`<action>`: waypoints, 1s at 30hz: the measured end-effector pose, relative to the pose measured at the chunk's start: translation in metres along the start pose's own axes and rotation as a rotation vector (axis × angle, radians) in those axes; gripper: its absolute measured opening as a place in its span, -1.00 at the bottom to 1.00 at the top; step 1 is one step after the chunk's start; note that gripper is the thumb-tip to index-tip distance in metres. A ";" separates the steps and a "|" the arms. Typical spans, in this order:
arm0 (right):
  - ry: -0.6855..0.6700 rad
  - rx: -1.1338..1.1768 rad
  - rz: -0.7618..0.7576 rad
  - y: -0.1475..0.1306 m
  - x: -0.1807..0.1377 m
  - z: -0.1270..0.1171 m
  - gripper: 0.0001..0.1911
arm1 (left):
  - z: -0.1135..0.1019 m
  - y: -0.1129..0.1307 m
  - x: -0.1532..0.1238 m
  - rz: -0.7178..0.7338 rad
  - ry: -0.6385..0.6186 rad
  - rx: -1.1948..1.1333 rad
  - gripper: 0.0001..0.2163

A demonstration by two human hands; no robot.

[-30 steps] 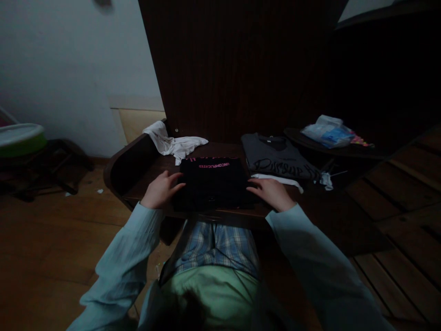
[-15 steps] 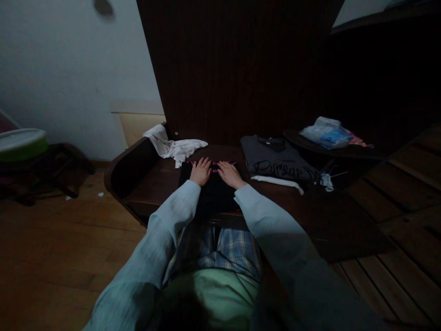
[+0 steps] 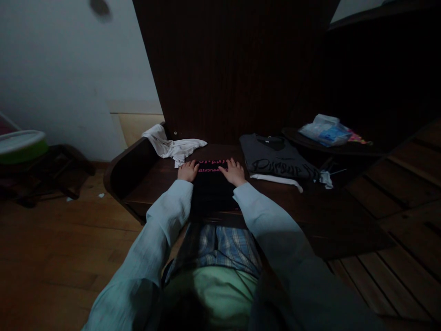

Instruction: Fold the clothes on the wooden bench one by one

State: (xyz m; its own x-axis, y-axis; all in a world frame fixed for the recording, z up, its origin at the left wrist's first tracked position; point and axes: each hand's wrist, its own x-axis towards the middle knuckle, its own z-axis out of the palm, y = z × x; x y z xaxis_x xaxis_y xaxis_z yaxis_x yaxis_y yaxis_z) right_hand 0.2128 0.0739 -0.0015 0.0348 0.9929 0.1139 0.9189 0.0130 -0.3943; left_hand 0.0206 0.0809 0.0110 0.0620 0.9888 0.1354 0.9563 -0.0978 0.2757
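A folded black garment with pink lettering [image 3: 211, 184] lies on the dark wooden table [image 3: 144, 188] in front of me. My left hand [image 3: 187, 171] rests flat on its far left corner, fingers stretched out. My right hand [image 3: 234, 172] lies flat on its far right corner, fingers spread. Pink letters show between the two hands. Both sleeves are pale blue.
A crumpled white cloth [image 3: 171, 145] lies at the table's back left. A folded grey printed shirt [image 3: 277, 159] sits to the right over a white item [image 3: 277, 180]. A plastic bag [image 3: 325, 131] rests on a round side table. A dark wooden panel stands behind.
My hands went from the garment's near side edges to its far edge close together, then slid apart toward the far corners, uncovering the pink lettering.
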 end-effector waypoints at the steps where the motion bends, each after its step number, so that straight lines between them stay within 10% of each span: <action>1: 0.004 0.025 0.005 0.000 0.000 0.000 -0.31 | -0.001 -0.001 0.001 0.012 -0.001 0.005 -0.56; 11: 0.078 0.586 0.035 0.047 -0.013 -0.004 -0.55 | -0.020 -0.049 0.009 0.047 -0.082 -0.455 -0.70; 24: -0.100 0.923 0.052 0.068 -0.026 -0.017 -0.77 | -0.020 0.027 0.020 0.129 -0.493 -0.682 -0.75; 30: -0.103 1.139 0.119 0.071 -0.030 -0.022 -0.73 | -0.017 -0.025 0.020 -0.258 -0.081 -0.955 -0.69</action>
State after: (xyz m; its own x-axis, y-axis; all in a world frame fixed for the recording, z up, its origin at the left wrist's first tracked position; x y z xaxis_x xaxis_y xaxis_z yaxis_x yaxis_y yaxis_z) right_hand 0.2855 0.0426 -0.0133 0.0168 0.9993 -0.0340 0.0220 -0.0344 -0.9992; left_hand -0.0069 0.1006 0.0232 -0.0622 0.9937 -0.0929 0.3140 0.1079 0.9433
